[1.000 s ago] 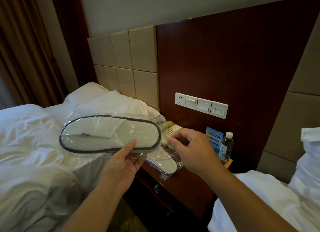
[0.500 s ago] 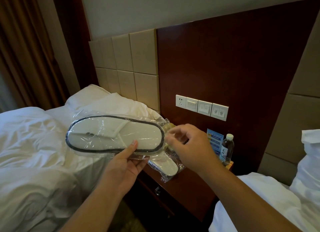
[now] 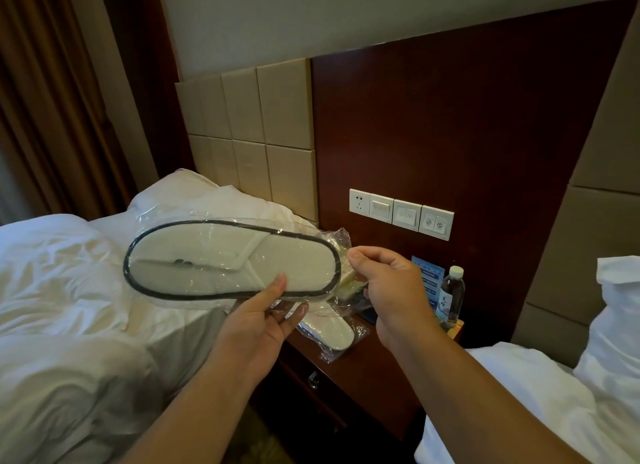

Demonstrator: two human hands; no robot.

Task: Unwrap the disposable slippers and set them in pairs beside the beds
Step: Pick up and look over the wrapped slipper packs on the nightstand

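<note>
Here, between two hotel beds, you hold a pack of wrapped slippers (image 3: 228, 259) level at chest height, above the edge of the left bed (image 3: 69, 290). The white slippers are edged in dark trim and lie flat inside their sealed plastic wrap (image 3: 334, 237). Your left hand (image 3: 263, 321) grips the pack from below near its right end, with the thumb pressed on the top face and the fingers curled beneath. Your right hand (image 3: 391, 290) meets the same end, its fingers curled in and its thumb and forefinger pinching the crumpled tail of the wrap.

Below your hands, a second wrapped pair (image 3: 332, 335) lies on the dark wooden nightstand (image 3: 374, 370), its toe end pointing toward you. A water bottle (image 3: 452, 297) stands at the nightstand's far right corner, just beside a blue card (image 3: 427, 276) propped against the wall panel. A row of switches (image 3: 401, 212) is set into the panel above. The right bed (image 3: 536, 394), in white linen, fills the lower right corner.
</note>
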